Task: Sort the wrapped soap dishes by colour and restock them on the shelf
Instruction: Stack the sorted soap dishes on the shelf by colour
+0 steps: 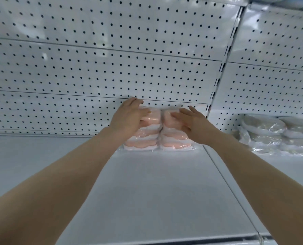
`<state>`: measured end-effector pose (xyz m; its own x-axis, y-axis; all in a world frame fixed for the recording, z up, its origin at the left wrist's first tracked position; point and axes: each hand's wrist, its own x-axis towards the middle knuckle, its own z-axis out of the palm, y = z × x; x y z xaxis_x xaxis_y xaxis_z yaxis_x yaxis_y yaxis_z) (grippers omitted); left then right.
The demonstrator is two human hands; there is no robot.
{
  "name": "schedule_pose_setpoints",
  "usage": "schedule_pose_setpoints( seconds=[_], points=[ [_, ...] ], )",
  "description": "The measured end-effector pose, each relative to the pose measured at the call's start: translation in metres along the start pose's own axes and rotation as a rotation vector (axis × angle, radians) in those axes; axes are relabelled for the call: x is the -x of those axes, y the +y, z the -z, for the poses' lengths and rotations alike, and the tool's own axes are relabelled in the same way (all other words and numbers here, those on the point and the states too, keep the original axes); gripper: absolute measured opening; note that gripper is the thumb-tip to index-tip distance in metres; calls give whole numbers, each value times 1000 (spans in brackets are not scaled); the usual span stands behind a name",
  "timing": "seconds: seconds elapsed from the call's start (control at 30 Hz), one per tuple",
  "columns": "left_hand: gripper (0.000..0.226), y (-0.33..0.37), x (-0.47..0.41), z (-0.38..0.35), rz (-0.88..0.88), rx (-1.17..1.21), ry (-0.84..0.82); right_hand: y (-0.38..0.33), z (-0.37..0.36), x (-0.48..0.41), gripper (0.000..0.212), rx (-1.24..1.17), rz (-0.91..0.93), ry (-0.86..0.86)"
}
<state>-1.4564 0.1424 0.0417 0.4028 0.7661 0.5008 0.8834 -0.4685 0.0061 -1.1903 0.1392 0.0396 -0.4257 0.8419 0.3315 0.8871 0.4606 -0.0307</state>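
Observation:
Two stacks of pink soap dishes in clear wrap stand side by side at the back of the white shelf, against the pegboard. My left hand curls over the top of the left pink stack. My right hand lies flat with fingers spread on the top of the right pink stack. Both hands cover the top dishes in part.
White wrapped soap dishes are piled on the neighbouring shelf section at the right. A slotted upright divides the two pegboard bays. The shelf's front edge runs along the bottom.

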Motion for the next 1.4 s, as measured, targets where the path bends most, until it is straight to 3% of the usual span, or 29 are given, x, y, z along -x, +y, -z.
schedule_pose_setpoints(
  seconds=[0.1,0.2,0.4,0.53,0.6,0.7,0.77,0.83,0.93,1.0,1.1,1.4],
  points=[
    [44,4,19,-16,138,-67,295,-12,-13,10,52,49,-160,129],
    [51,9,34,-28,299,-96,311,-19,-24,20,45,81,-270,292],
    [46,15,34,-37,404,323,248,-21,-34,24,51,-222,-312,314],
    [47,9,30,-35,373,404,281,-19,-26,15,53,-318,-394,302],
    [48,3,29,-36,350,409,228,-17,-28,17,51,-316,-337,309],
    [51,0,33,-38,359,216,198,-16,-35,19,54,-206,-350,304],
    [49,5,36,-35,259,-37,301,-20,-39,21,55,-10,-420,316],
    [49,14,39,-34,74,-129,374,-28,-40,27,54,128,-364,382],
    [68,25,42,-42,-83,-190,311,-32,-49,36,62,213,-243,389],
    [82,26,41,-50,-73,-255,252,-29,-56,37,73,184,-227,330],
    [85,20,33,-58,-69,-281,246,-24,-61,25,81,149,-219,289],
    [91,15,29,-60,-103,-334,225,-25,-56,10,69,319,-259,161]
  ],
)
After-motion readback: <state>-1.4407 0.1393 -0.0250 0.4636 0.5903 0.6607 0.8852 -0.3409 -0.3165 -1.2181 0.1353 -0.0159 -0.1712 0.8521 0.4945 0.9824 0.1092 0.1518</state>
